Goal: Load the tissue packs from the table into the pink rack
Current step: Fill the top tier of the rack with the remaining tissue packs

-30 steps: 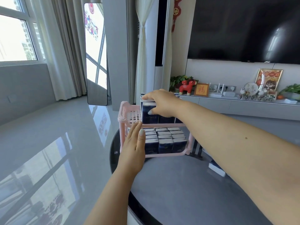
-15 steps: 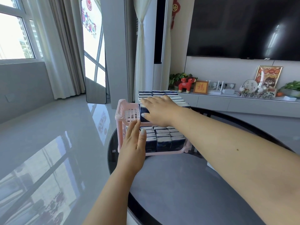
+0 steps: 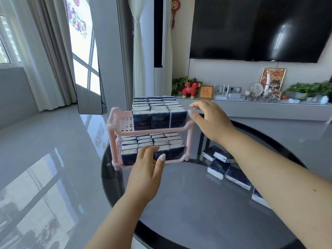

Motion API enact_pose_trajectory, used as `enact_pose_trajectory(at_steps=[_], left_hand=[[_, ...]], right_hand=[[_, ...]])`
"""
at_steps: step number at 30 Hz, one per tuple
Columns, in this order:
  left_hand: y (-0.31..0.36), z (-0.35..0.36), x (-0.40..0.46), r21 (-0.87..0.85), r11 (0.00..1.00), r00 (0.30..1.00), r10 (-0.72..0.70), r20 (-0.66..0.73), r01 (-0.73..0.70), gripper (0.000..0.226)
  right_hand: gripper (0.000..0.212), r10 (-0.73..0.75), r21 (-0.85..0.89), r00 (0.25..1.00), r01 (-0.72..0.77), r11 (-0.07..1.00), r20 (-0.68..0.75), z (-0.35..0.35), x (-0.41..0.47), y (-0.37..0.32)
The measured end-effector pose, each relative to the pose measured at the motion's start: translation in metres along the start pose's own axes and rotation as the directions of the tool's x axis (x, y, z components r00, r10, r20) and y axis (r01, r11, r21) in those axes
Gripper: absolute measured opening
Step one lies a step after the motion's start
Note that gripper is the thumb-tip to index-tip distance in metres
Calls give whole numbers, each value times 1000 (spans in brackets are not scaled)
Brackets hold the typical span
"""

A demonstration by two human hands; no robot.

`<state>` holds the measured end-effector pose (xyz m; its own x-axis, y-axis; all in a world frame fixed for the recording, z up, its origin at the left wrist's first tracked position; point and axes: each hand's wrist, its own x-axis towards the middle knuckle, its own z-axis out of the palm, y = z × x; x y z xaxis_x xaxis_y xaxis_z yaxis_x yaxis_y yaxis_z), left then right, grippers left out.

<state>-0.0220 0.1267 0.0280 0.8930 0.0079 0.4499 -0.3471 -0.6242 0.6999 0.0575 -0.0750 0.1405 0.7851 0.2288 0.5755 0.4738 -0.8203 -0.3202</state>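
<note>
The head camera looks down on a round dark table (image 3: 179, 212) with the pink rack (image 3: 115, 123) standing at its far left edge. Both tiers hold upright tissue packs (image 3: 159, 121), printed faces toward the person, long axes vertical; the upper tier has a free slot at its left end. More loose packs (image 3: 218, 168) lie flat on the table to the right, long axes running away to the right. The left hand (image 3: 145, 169) rests with straight fingers against the lower tier's front, holding nothing. The right hand (image 3: 210, 121) hovers just beside the upper tier's right end, fingers spread and loosely bent, empty. The rack sits near the table's rim, so a hard push while loading could likely slide it off or topple the tightly packed rows.
</note>
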Motion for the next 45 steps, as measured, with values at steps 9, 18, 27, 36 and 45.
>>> enact_pose_trajectory(at_steps=[9,18,27,36,45], left_hand=[[1,55,-39,125,991,937,-83,340,42,56],[1,68,-51,192,981,960,-50,277,-4,50],[4,67,-49,93,993,973,-90,213,72,43],[19,64,-61,111,979,949,-196,248,173,52],[40,71,-89,366,918,949,-240,203,154,64]], right_hand=[[50,663,-224,716,-624,748,219,4,-75,130],[71,665,-319,608,-587,744,433,50,-81,118],[49,420,-179,834,-380,908,358,80,-135,57],[42,303,-60,894,-300,952,331,76,-167,21],[47,332,-17,889,-345,939,316,67,-181,19]])
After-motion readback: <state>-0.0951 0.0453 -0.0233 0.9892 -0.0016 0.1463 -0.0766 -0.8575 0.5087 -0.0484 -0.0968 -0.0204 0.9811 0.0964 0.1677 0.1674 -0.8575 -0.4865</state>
